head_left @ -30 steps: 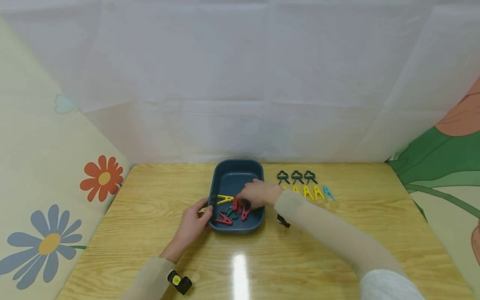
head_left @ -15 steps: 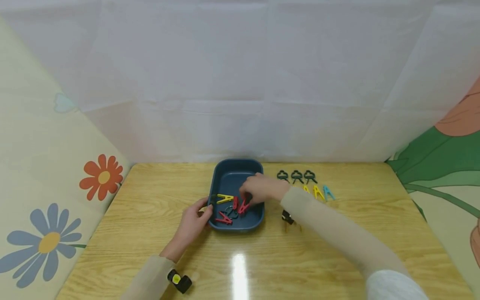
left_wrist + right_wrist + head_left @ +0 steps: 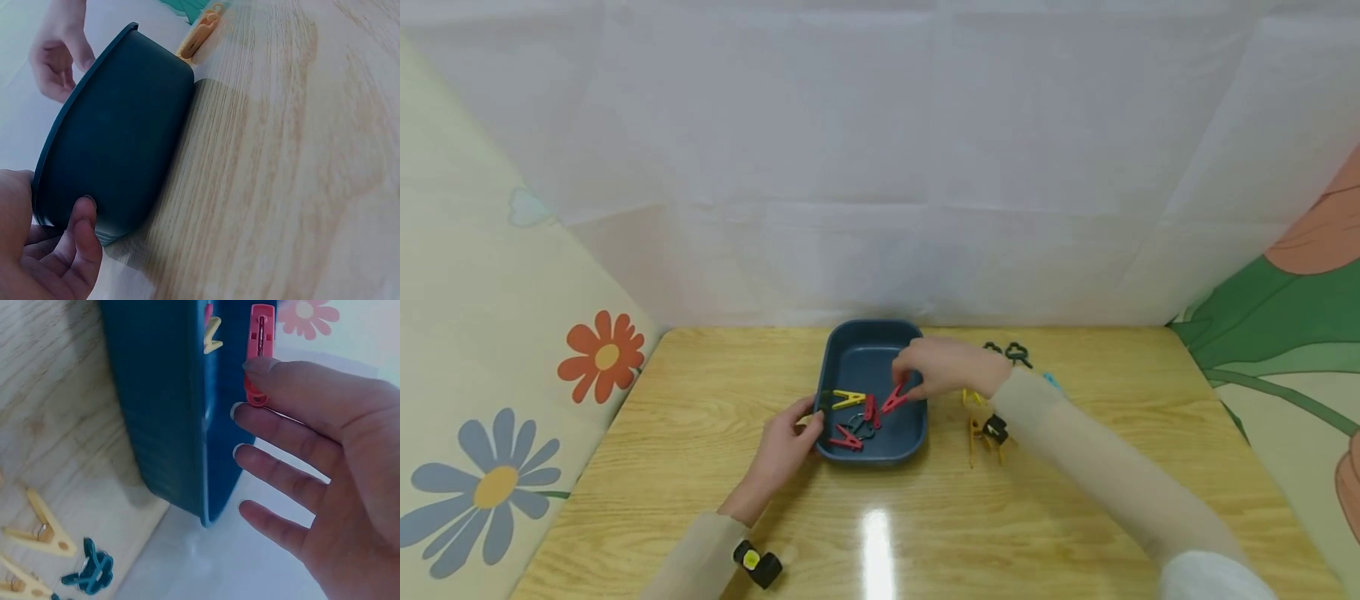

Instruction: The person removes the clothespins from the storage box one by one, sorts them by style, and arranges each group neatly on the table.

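A dark blue plastic tub (image 3: 865, 333) stands on the wooden table with several clothespins inside. My left hand (image 3: 782, 450) grips its near left rim, thumb on the rim and fingers against the outer wall, as the left wrist view shows on the tub's side (image 3: 125, 125). Over the tub's right side my right hand (image 3: 951, 367) pinches a red clothespin (image 3: 261, 337) between thumb and forefinger, the other fingers spread. Still in the tub lie a yellow clothespin (image 3: 848, 399), red clothespins (image 3: 846, 439) and a dark green clip (image 3: 861, 426).
Right of the tub, dark green clips (image 3: 1017, 352) lie in a back row, with yellow clothespins (image 3: 47, 528) and a blue clothespin (image 3: 1051, 380) nearer, partly hidden by the right arm. An orange-yellow clothespin (image 3: 973, 433) lies closer to the front. A white sheet (image 3: 880, 208) hangs behind the table.
My right hand has pinched a red clothespin, lifted it off the tub's bottom and moved right toward the rim. The left hand has stayed on the tub.
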`<action>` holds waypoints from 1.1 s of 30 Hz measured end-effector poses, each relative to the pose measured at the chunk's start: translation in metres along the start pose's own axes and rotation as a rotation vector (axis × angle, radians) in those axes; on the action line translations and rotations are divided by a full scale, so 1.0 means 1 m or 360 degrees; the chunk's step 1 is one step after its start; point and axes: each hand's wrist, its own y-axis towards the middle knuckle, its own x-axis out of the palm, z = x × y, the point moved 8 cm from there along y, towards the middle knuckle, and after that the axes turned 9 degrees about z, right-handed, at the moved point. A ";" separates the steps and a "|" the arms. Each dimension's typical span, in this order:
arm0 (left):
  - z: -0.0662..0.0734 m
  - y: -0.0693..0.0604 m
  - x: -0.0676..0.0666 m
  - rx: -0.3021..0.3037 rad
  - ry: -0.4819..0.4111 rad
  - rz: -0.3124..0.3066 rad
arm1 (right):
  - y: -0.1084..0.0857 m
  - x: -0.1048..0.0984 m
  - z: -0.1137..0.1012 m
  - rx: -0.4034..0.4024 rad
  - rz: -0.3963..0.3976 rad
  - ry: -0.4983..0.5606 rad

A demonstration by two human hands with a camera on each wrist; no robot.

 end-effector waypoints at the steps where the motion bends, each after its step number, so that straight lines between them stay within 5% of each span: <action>1: 0.000 0.000 0.000 0.0001 -0.0001 0.0003 | -0.002 -0.002 0.001 0.0002 0.0012 0.0008; 19: -0.004 0.003 0.000 -0.0019 0.0044 -0.0002 | -0.071 -0.035 0.028 -0.0002 0.0353 0.0123; 33: 0.000 0.002 -0.002 -0.0005 0.0036 0.0014 | -0.140 -0.034 0.073 0.0294 0.0463 0.0187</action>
